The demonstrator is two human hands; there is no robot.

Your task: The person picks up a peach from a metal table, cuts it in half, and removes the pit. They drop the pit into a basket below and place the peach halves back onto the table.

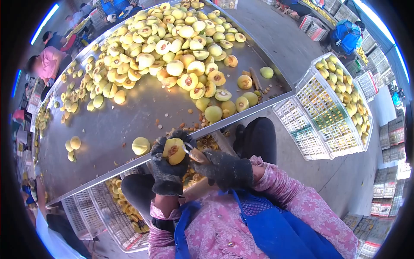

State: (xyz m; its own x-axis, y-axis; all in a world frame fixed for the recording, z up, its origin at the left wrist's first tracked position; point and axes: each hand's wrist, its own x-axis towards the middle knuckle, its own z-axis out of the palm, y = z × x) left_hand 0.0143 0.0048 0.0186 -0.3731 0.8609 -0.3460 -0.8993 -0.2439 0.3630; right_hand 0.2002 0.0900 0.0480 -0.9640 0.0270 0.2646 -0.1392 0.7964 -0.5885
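Observation:
My left hand (pixel 167 166), in a dark glove, is closed around a yellow peach half (pixel 174 151), its cut face and brown centre turned up. In my gloved right hand (pixel 226 167) is a pitting tool (pixel 199 156) with a wooden handle. The tool's curved metal end reaches the right edge of the peach half. Both hands are at the near rim of the metal table (pixel 125 134). A whole-looking peach (pixel 141 146) sits on the table just left of my left hand. Loose peach stones (pixel 202 123) lie along the rim beyond my hands.
A big heap of peach halves (pixel 172 43) covers the table's far part. White crates (pixel 323 112) full of peaches stand at right on the floor. Below the table is a crate of cut pieces (pixel 125 207). Other people (pixel 49 64) work at the far left and back.

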